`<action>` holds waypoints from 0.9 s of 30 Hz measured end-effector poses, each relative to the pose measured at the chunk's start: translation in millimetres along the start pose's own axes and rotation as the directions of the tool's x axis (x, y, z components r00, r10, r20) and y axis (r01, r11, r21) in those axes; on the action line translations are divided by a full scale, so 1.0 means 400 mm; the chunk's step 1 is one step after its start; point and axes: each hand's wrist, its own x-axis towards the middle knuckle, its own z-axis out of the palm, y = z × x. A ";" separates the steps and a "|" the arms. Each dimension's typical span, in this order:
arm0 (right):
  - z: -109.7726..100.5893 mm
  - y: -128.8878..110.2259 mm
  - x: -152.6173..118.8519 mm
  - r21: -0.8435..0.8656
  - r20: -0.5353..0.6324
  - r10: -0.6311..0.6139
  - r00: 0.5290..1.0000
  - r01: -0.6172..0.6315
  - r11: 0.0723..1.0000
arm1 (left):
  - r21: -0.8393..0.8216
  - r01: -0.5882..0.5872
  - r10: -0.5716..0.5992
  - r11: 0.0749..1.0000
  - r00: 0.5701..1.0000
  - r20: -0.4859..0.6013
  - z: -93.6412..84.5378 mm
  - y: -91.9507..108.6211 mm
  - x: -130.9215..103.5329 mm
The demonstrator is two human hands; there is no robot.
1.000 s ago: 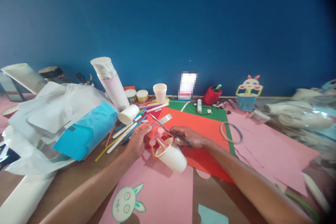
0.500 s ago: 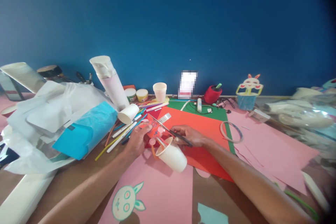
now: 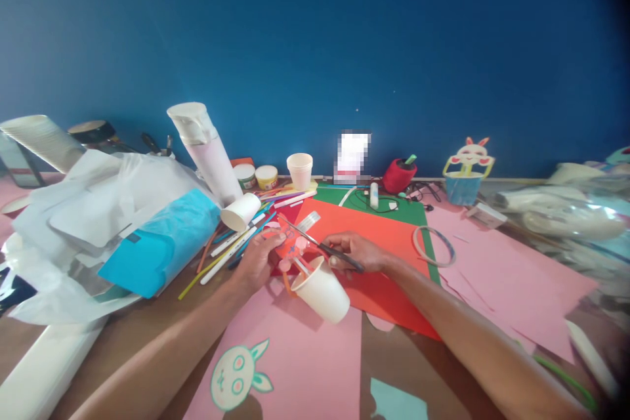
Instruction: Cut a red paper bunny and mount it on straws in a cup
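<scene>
Red paper cutout [image 3: 287, 249] is in the L hand [image 3: 260, 257], thumb & fingers pinching its edge, just off the mouth of the tilted paper cup [image 3: 322, 292]. Thin strips [image 3: 301, 266] run btwn the two. Can't tell if cup is resting on anything. R hand [image 3: 358, 253] is closed on scissors [image 3: 323, 247], dark handles in grip, blades lying across the cutout area toward L fingertips. Blades open or shut: can't tell.

Risks, my read: blade tips v. close to L thumb, so a slip or early squeeze could nick skin or cut wrong spot. Strips sit nr blades too; a low cut could catch one. Cup could swing or roll if knocked, tugging the cutout out of line.

Obstacles: clear plastic piece [image 3: 309, 220] just beyond blades; pens & sticks [image 3: 229, 257] plus spare cup [image 3: 241, 212] crowd L side, limiting elbow/wrist room. Orange-red sheet [image 3: 394, 243] under R hand, might slide. Pink sheet [image 3: 315, 357] nearer wearer, w/ rabbit-head drawing [image 3: 231, 377]. Ring [image 3: 451, 254] & rabbit cup [image 3: 463, 188] off R, well apart.
</scene>
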 end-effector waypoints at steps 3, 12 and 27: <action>0.000 -0.004 -0.001 -0.004 0.004 0.001 1.000 -0.001 1.000 | 0.000 -0.003 0.003 1.000 1.000 0.006 -0.001 0.000 0.000; -0.001 -0.012 -0.006 -0.029 0.005 0.019 1.000 -0.019 0.999 | 0.035 0.009 -0.011 0.999 0.998 0.060 0.002 0.006 -0.005; -0.039 -0.039 -0.024 -0.337 0.130 -0.093 0.987 0.132 0.932 | 0.054 -0.031 0.026 0.998 0.996 0.083 0.004 0.019 -0.008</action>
